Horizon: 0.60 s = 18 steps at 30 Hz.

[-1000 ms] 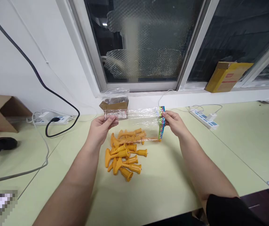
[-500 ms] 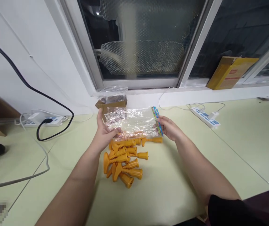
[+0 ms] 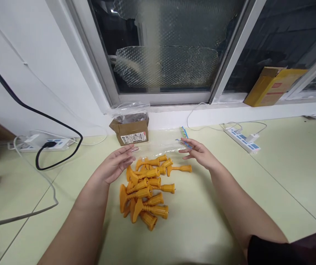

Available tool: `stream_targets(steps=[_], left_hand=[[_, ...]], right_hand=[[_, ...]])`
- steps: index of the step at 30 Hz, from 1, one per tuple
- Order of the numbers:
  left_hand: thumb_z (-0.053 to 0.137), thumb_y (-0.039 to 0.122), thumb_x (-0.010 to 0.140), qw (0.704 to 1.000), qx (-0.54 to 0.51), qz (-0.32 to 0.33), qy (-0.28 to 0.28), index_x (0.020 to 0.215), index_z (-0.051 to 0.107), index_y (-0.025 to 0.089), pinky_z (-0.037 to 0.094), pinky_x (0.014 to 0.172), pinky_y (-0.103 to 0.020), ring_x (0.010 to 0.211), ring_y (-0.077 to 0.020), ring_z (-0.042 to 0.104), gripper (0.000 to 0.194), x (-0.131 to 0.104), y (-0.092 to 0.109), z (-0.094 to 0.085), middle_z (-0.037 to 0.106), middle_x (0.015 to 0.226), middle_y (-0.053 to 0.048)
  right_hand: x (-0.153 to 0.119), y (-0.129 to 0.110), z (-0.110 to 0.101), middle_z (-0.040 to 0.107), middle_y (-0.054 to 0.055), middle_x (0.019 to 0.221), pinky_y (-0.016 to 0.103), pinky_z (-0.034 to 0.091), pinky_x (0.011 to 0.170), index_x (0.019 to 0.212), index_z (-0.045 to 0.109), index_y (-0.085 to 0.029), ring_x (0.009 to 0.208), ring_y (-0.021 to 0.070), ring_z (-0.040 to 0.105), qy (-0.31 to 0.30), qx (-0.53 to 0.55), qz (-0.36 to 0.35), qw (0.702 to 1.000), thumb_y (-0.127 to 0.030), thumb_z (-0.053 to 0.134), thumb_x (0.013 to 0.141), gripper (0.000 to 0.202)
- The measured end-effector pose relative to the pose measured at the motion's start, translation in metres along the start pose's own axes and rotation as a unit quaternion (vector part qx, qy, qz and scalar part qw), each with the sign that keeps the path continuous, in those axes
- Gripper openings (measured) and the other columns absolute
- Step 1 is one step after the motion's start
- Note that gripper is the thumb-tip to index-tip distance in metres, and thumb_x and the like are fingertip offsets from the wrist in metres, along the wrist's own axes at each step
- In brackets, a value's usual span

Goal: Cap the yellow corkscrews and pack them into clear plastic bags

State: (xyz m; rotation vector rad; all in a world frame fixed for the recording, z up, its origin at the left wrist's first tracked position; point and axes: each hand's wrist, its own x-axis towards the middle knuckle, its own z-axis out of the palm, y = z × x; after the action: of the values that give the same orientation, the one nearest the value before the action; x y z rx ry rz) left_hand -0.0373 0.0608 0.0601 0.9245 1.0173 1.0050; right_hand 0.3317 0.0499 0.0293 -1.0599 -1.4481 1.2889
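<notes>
A clear plastic bag (image 3: 158, 144) with a blue and green printed strip at its right end lies flat behind a pile of orange plastic pieces (image 3: 144, 191). At the bag's left end is my left hand (image 3: 116, 163), its fingers stretched and holding nothing. My right hand (image 3: 199, 152) is beside the printed strip, fingers spread; whether its fingertips touch the bag is hard to tell. The orange pieces have ribbed handles and wide, flared ends, and lie heaped between my forearms.
An open cardboard box (image 3: 132, 133) with a label stands against the wall behind the bag. Power strips lie at left (image 3: 47, 144) and right (image 3: 242, 140), with cables. A yellow-brown carton (image 3: 274, 86) leans on the window.
The bag has gone from being held up in both hands to lying on the table, farther back. Both hands have let go and opened, uncovering the box's label.
</notes>
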Motion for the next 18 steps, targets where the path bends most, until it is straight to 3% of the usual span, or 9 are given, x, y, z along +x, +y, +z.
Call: stream_targets(steps=[2,5,7,9,12,15,18], left_hand=[[0.074,0.015,0.085,0.998,-0.039,-0.025,-0.03,0.127,0.07,0.013,0.061,0.071,-0.013,0.078,-0.0087,0.073,0.042,-0.002,0.004,-0.002,0.063,0.143,-0.016],[0.065,0.029,0.095,0.991,-0.094,-0.048,-0.087,0.136,0.064,0.011,0.063,0.071,-0.019,0.078,-0.0128,0.074,0.045,-0.004,0.01,-0.002,0.065,0.14,-0.019],[0.061,0.038,0.097,0.984,-0.127,-0.04,-0.121,0.145,0.056,0.012,0.064,0.072,-0.023,0.079,-0.0154,0.075,0.055,-0.006,0.013,-0.003,0.066,0.138,-0.02],[0.062,0.042,0.096,0.979,-0.154,-0.018,-0.135,0.15,0.05,0.014,0.064,0.072,-0.025,0.08,-0.0171,0.075,0.062,-0.007,0.017,-0.005,0.068,0.133,-0.02],[0.067,0.038,0.092,0.978,-0.168,0.004,-0.122,0.144,0.055,0.015,0.064,0.071,-0.025,0.08,-0.018,0.075,0.058,-0.01,0.022,-0.009,0.073,0.121,-0.017],[0.073,0.032,0.087,0.981,-0.158,0.012,-0.116,0.133,0.064,0.015,0.064,0.071,-0.026,0.08,-0.0185,0.073,0.05,-0.015,0.026,-0.009,0.075,0.11,-0.012],[0.077,0.032,0.084,0.981,-0.136,0.016,-0.138,0.126,0.068,0.016,0.063,0.07,-0.027,0.08,-0.0187,0.071,0.046,-0.02,0.028,-0.006,0.073,0.102,-0.009]], right_hand=[[0.001,0.005,0.003,0.061,0.006,0.133,0.041,0.06,0.088,0.14,0.061,-0.036,0.104,0.0209,0.068,0.039,-0.074,-0.064,0.994,-0.026,0.065,0.087,0.054],[0.009,0.015,0.003,0.061,0.008,0.114,0.042,0.056,0.094,0.111,0.075,-0.028,0.107,0.0232,0.063,0.153,-0.174,-0.153,0.961,-0.033,0.071,0.085,0.027],[0.018,0.021,-0.003,0.061,0.009,0.113,0.041,0.056,0.095,0.095,0.075,-0.024,0.112,0.0249,0.061,0.222,-0.185,-0.176,0.941,-0.04,0.072,0.085,0.019],[0.031,0.024,-0.013,0.066,0.008,0.105,0.037,0.057,0.088,0.089,0.07,-0.022,0.105,0.0239,0.064,0.248,-0.157,-0.143,0.945,-0.048,0.069,0.087,0.027],[0.055,0.028,-0.03,0.069,0.004,0.083,0.03,0.057,0.069,0.086,0.064,-0.02,0.076,0.018,0.067,0.254,-0.098,-0.027,0.962,-0.056,0.068,0.087,0.036],[0.08,0.037,-0.044,0.068,0.002,0.076,0.024,0.05,0.05,0.086,0.059,-0.021,0.054,0.012,0.061,0.269,-0.106,0.089,0.953,-0.051,0.068,0.088,0.031],[0.101,0.05,-0.052,0.065,-0.001,0.069,0.022,0.043,0.042,0.082,0.055,-0.021,0.044,0.0089,0.053,0.267,-0.149,0.139,0.942,-0.041,0.067,0.089,0.024]])
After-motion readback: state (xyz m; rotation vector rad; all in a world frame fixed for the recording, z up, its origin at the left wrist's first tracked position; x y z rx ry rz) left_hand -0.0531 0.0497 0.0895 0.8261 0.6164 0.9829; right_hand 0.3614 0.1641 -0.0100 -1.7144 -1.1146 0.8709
